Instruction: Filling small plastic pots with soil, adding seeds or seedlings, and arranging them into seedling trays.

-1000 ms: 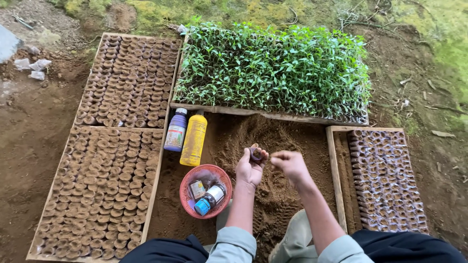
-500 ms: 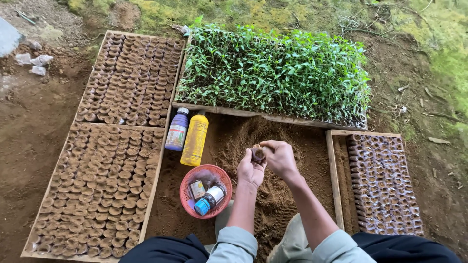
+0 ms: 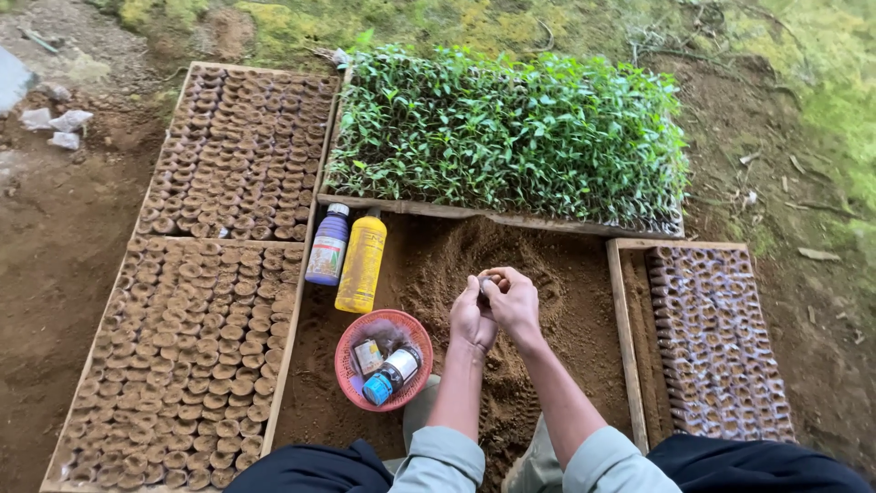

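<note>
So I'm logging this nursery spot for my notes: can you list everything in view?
seedling bed: one, green, top centre
trays of soil pots: two, brown, left, one behind the other
tray of wrapped pots: one, pale wrapping, right
soil heap: one, brown, centre, under the hands
bottles: two, one purple, one yellow, lying left of the heap
basket: one, red, holding small containers
left hand: cupped around a small dark thing, touching the right
right hand: fingers closed over it

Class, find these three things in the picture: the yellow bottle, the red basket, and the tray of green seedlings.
yellow bottle (image 3: 361,265), head view, middle of its body
red basket (image 3: 342,365), head view, left rim
tray of green seedlings (image 3: 511,216), head view, front wooden edge
</note>
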